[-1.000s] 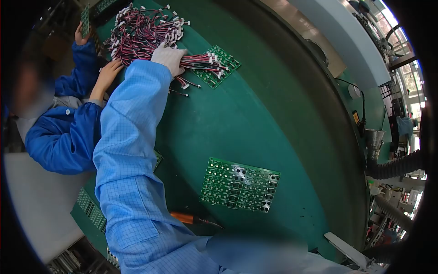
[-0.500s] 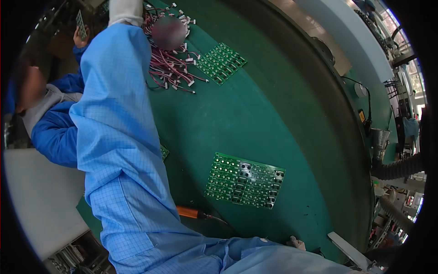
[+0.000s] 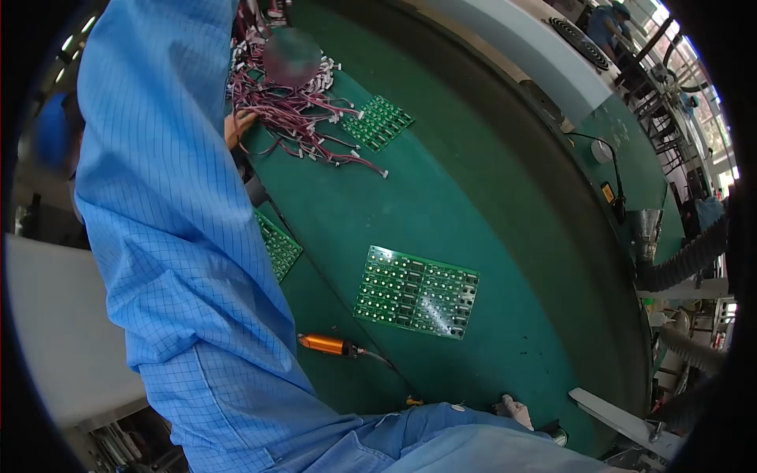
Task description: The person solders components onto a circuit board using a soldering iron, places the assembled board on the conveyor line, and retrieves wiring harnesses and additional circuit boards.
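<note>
My left arm, in a blue checked sleeve [image 3: 181,221], stretches up the left side and leaves the frame at the top, so my left hand is out of sight. Only a small part of my right hand [image 3: 516,412], pale and gloved-looking, shows at the bottom beyond the blue garment; its fingers are too hidden to read. A green circuit board panel [image 3: 418,292] lies flat in front of me. Left of it is an orange cylindrical tool [image 3: 325,344] with a cord. A bundle of dark red cables with white connectors [image 3: 300,118] lies at the far end, close to my sleeve.
A second circuit board [image 3: 378,124] lies beside the cables, another [image 3: 277,246] partly behind my sleeve. Another person's hand [image 3: 239,126] is at the cables. A dark belt [image 3: 552,236] curves along the right. A metal bar [image 3: 623,422] stands at lower right, below a flexible duct [image 3: 686,256].
My left arm has reached farther up, taking its cuff out of frame. The other person's hand, earlier holding a board upper left, is now by the cables. More of the left board and orange tool shows.
</note>
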The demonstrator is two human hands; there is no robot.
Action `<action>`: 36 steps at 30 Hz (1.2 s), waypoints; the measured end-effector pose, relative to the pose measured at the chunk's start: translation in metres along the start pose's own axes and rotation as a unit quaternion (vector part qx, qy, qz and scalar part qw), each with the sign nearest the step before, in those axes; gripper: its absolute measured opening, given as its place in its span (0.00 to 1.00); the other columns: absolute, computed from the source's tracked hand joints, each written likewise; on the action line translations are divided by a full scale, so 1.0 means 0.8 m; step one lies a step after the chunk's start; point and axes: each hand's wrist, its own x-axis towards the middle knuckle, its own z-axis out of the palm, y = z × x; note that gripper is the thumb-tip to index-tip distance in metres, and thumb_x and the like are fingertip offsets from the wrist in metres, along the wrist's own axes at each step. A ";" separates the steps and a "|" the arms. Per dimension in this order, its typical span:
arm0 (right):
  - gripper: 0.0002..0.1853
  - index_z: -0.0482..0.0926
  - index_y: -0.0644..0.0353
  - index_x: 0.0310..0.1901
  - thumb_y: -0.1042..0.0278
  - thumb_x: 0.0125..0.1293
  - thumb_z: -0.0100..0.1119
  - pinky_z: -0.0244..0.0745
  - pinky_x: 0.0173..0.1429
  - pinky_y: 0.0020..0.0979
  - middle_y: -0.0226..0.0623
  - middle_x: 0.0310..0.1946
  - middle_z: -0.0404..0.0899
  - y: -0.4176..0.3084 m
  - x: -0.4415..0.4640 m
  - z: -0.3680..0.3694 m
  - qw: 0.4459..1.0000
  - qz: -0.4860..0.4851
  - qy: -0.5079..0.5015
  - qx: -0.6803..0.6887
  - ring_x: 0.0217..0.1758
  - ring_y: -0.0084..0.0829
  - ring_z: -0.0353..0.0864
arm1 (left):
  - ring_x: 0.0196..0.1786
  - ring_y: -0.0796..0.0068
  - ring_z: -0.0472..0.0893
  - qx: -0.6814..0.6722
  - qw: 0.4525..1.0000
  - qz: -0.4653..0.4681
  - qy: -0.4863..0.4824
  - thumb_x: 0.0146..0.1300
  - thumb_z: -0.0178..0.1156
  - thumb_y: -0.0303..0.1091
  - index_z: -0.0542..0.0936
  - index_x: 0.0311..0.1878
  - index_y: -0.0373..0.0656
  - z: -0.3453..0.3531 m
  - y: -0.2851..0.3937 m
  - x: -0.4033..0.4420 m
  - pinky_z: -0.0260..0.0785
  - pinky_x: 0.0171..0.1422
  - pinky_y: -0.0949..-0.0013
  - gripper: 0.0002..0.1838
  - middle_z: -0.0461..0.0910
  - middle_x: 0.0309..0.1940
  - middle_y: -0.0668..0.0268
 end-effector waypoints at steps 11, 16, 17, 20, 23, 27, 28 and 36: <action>0.19 0.84 0.67 0.46 0.55 0.74 0.62 0.73 0.38 0.28 0.29 0.31 0.79 0.046 0.001 -0.013 0.965 -0.106 -0.172 0.165 0.30 0.23 0.73 | 0.52 0.66 0.73 -0.828 0.526 0.016 0.194 0.76 0.52 0.27 0.73 0.66 0.43 -0.323 0.194 -0.131 0.65 0.75 0.56 0.18 0.70 0.48 0.64; 0.14 0.85 0.63 0.42 0.59 0.64 0.68 0.79 0.46 0.38 0.44 0.38 0.87 -0.037 -0.124 -0.010 0.869 -0.453 0.162 -0.117 0.41 0.39 0.87 | 0.47 0.68 0.71 -0.964 0.191 0.184 0.020 0.77 0.52 0.28 0.75 0.62 0.39 -0.419 0.377 -0.192 0.61 0.79 0.53 0.14 0.68 0.41 0.67; 0.18 0.85 0.63 0.39 0.53 0.67 0.65 0.79 0.45 0.39 0.43 0.34 0.87 -0.050 -0.158 -0.020 0.865 -0.452 0.154 -0.155 0.37 0.42 0.87 | 0.46 0.69 0.70 -0.967 0.151 0.203 -0.020 0.77 0.53 0.29 0.76 0.61 0.38 -0.434 0.415 -0.206 0.60 0.80 0.52 0.14 0.67 0.40 0.68; 0.35 0.87 0.63 0.31 0.31 0.71 0.53 0.80 0.42 0.43 0.44 0.23 0.84 -0.030 -0.186 -0.070 0.952 -0.208 -0.021 -0.224 0.29 0.47 0.85 | 0.42 0.70 0.69 -0.965 0.062 0.225 -0.116 0.77 0.53 0.30 0.77 0.59 0.36 -0.454 0.521 -0.264 0.57 0.83 0.51 0.13 0.66 0.35 0.69; 0.42 0.88 0.61 0.27 0.21 0.65 0.51 0.80 0.41 0.44 0.46 0.21 0.82 0.009 -0.210 -0.110 0.835 -0.191 -0.060 -0.513 0.29 0.48 0.84 | 0.42 0.71 0.70 -0.941 0.039 0.264 -0.206 0.77 0.55 0.33 0.79 0.58 0.34 -0.447 0.619 -0.311 0.57 0.83 0.49 0.14 0.67 0.33 0.72; 0.42 0.79 0.65 0.60 0.40 0.51 0.78 0.77 0.60 0.43 0.53 0.52 0.82 0.059 -0.295 -0.170 0.795 -0.526 0.299 -0.031 0.55 0.50 0.83 | 0.36 0.73 0.71 -0.939 -0.008 0.168 -0.300 0.76 0.58 0.40 0.81 0.59 0.44 -0.452 0.745 -0.419 0.65 0.77 0.52 0.15 0.65 0.27 0.75; 0.40 0.78 0.65 0.61 0.47 0.50 0.78 0.77 0.61 0.43 0.53 0.53 0.81 0.059 -0.307 -0.173 0.737 -0.577 0.351 -0.029 0.56 0.49 0.82 | 0.35 0.74 0.71 -0.930 -0.020 0.169 -0.324 0.75 0.59 0.42 0.81 0.59 0.46 -0.455 0.775 -0.448 0.66 0.75 0.53 0.16 0.64 0.27 0.75; 0.16 0.84 0.51 0.47 0.76 0.57 0.64 0.77 0.39 0.39 0.37 0.30 0.84 0.112 -0.259 -0.285 0.652 -0.561 0.472 -0.195 0.32 0.43 0.83 | 0.56 0.60 0.78 -0.947 0.075 0.047 -0.308 0.76 0.47 0.19 0.71 0.67 0.40 -0.422 0.891 -0.515 0.63 0.80 0.49 0.19 0.75 0.43 0.63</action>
